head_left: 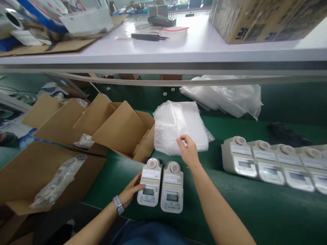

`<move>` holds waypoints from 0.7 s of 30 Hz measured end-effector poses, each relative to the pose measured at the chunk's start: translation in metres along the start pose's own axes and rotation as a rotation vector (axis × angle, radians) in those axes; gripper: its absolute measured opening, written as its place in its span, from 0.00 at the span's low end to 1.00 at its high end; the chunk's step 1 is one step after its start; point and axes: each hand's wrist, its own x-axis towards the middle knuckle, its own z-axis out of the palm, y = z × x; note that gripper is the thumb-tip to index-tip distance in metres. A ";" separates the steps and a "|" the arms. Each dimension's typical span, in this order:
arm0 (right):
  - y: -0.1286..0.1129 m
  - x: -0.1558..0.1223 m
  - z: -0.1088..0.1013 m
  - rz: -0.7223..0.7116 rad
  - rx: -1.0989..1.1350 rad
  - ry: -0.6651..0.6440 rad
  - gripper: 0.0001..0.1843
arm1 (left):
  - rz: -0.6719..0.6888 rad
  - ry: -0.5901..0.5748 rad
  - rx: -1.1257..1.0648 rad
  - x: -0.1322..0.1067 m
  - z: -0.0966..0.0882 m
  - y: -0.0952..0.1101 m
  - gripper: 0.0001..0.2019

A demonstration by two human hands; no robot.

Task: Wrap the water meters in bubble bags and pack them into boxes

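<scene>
Two white benchtop meters, each with a round cap, a small grey display and a row of keys, lie side by side near the front edge. My left hand (132, 191) grips the left meter (149, 183) by its left side, thumb on its face and the other fingers partly hidden. Close beside it is the right meter (172, 187), which neither hand touches. At the stack of bubble wrap bags (176, 126), my right hand (188, 149) has thumb and forefinger pinched together on the top bag near the stack's front edge.
Open cardboard boxes (120, 131) crowd the left side, some with bubble wrap inside. More meters (240, 158) stand in a row at right. Clear plastic bags (224, 95) lie at the back under a white shelf (194, 56), which carries tweezers (148, 37) and a taped carton (265, 20).
</scene>
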 end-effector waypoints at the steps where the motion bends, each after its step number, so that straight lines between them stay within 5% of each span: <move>1: -0.019 -0.008 0.000 -0.065 0.027 -0.037 0.09 | 0.019 0.050 0.048 -0.004 0.002 0.003 0.36; 6: -0.103 -0.070 0.020 -0.562 -0.012 -0.398 0.04 | 0.440 0.506 0.035 -0.037 0.014 0.039 0.38; 9: -0.121 -0.118 0.036 -0.686 0.016 -0.530 0.07 | 0.414 0.574 -0.037 -0.065 0.006 0.060 0.25; 11: -0.117 -0.152 0.046 -0.603 0.041 -0.534 0.15 | 0.355 0.693 -0.118 -0.083 -0.014 0.059 0.20; 16: -0.088 -0.222 0.081 -0.145 -0.107 -0.270 0.39 | 0.172 1.022 -0.287 -0.103 -0.083 -0.011 0.09; 21: -0.090 -0.234 0.122 0.021 -0.371 -0.021 0.48 | -0.052 0.927 -0.200 -0.105 -0.125 -0.085 0.10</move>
